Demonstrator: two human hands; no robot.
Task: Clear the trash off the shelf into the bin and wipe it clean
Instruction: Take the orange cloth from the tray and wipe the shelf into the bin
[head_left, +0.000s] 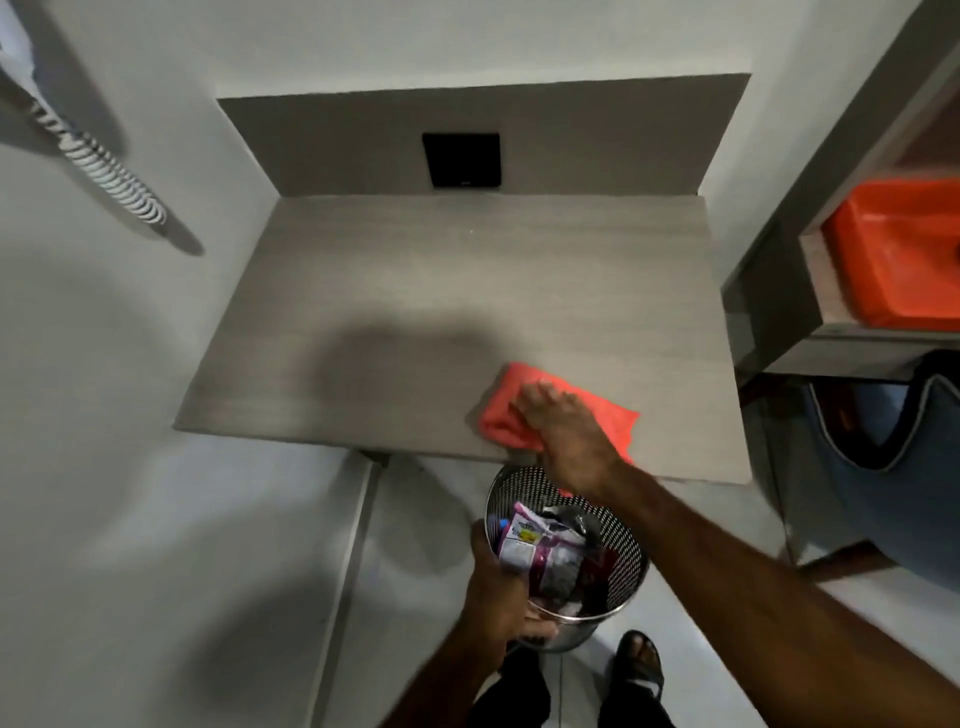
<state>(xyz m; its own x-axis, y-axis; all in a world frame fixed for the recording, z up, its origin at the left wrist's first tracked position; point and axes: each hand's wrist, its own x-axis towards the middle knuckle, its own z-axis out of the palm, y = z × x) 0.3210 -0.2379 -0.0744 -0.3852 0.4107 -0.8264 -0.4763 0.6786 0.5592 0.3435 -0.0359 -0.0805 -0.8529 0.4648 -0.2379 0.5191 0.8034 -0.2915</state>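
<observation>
A grey wood-grain shelf (415, 291) fills the middle of the view, its top bare of trash. My right hand (563, 426) presses flat on an orange-red cloth (613, 421) lying near the shelf's front right edge. Just below that edge, a perforated metal bin (623, 540) is held up by my left hand (498, 587), which grips its near left rim. Crumpled wrappers (540, 545), purple, white and dark, lie inside the bin.
A black square plate (462, 158) sits on the shelf's back panel. To the right stands a grey shelving unit with an orange tub (904, 249), and a dark blue bag (883, 467) below it. A coiled hose (104, 166) hangs on the left wall. My sandalled foot (641, 662) is on the floor.
</observation>
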